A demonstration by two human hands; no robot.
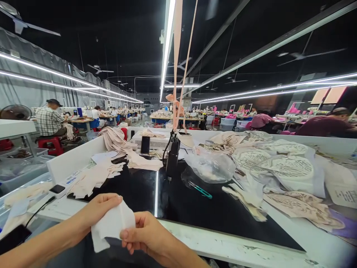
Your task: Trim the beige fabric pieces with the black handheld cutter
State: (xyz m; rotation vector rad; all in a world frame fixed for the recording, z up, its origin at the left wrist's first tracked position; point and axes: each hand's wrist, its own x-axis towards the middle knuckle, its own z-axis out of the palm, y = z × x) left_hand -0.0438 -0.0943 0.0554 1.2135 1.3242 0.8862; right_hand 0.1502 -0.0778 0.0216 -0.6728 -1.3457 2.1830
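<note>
Between my two hands, just over the near edge of the worktable, is a small white fabric piece (115,219). My left hand (102,208) pinches its upper left part, thumb on top. With thumb and bent fingers, my right hand (145,232) grips the right side. One end of the fabric hangs down at the left. Beyond my hands lies a glossy black board (189,204). On it rest teal-handled thread snips (200,190). A black handheld tool (173,154) hangs upright from peach straps over the board.
Cut beige fabric pieces (95,178) lie at the left, near a white power strip (68,182). A clear plastic bag (212,165) sits right of the tool. Patterned fabric panels (287,165) pile up at the right. People work at sewing tables behind.
</note>
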